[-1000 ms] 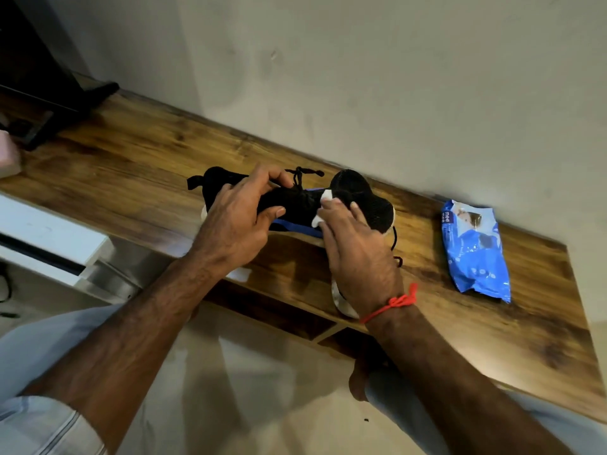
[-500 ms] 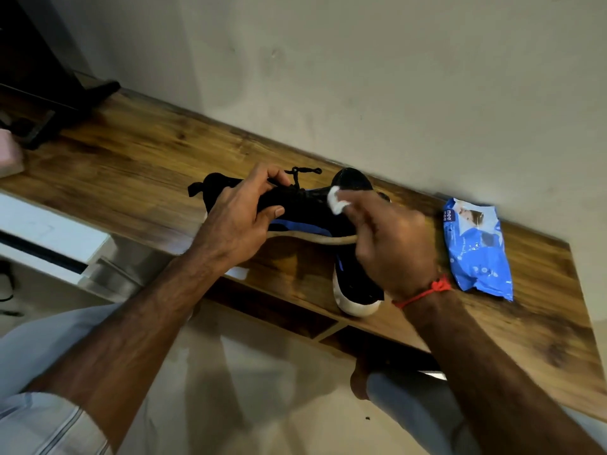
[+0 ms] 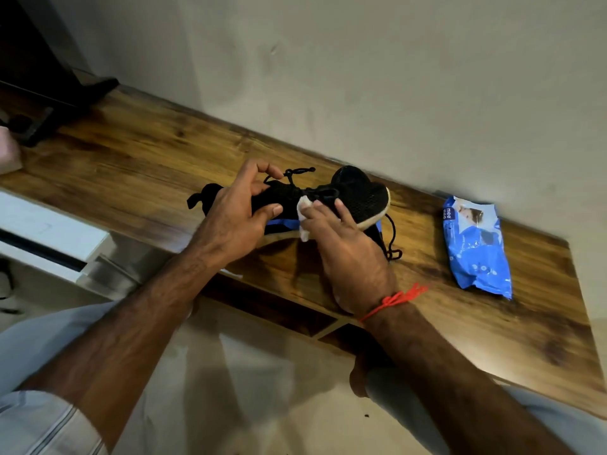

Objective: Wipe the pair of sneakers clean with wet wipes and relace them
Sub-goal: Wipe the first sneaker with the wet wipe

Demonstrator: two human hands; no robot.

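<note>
your left hand (image 3: pixel 236 215) wraps round the back half of the black sneaker (image 3: pixel 358 195), thumb under the side and fingers curled over the top by the laces (image 3: pixel 295 174). you hold it up off the wooden shelf (image 3: pixel 131 159) and tipped on its side, so the part you want to clean faces you and the shoe does not slide when you rub.

your right hand (image 3: pixel 348 254) pinches a small white wipe (image 3: pixel 303 211) between thumb and fingers and presses it on the side of the shoe, near the blue stripe. the wipe looks folded small, most likely so you can push hard on one spot.

the second sneaker (image 3: pixel 379 236) lies on the shelf under your right hand, mostly hidden; its lace (image 3: pixel 392 241) trails out beside it. it waits there, close by, for its turn.

the blue pack of wipes (image 3: pixel 476 247) lies flat on the shelf to the right, apart from the shoes but easy to reach for a fresh wipe.

the laces look still threaded, so you seem to be in the wiping part.
</note>
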